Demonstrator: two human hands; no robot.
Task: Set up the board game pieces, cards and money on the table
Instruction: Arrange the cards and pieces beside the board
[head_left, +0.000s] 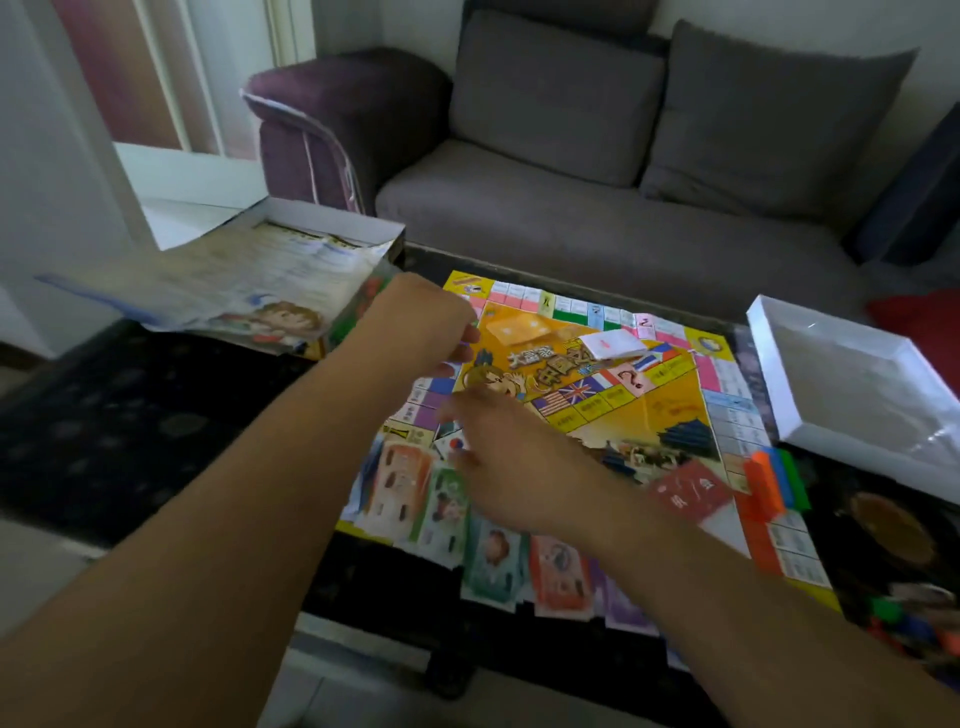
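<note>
The fingers of the left hand (428, 319) are curled inward above the far left edge of the yellow printed game board (597, 415); whether they pinch anything cannot be told. The fingers of the right hand (514, 457) are blurred; they extend leftward over the board's left side and their grip cannot be told. The board lies flat on the dark patterned table (156, 426). Orange, green and purple paper money notes (519, 566) lie in a row along the near edge. A white card stack (610, 344) rests near the board centre; a red card stack (688, 493) lies towards the near right. Orange, blue and green blocks (774, 480) stand beside it. An open white box half (857, 379) sits right; another box with printed sheets (249, 270) sits left.
</note>
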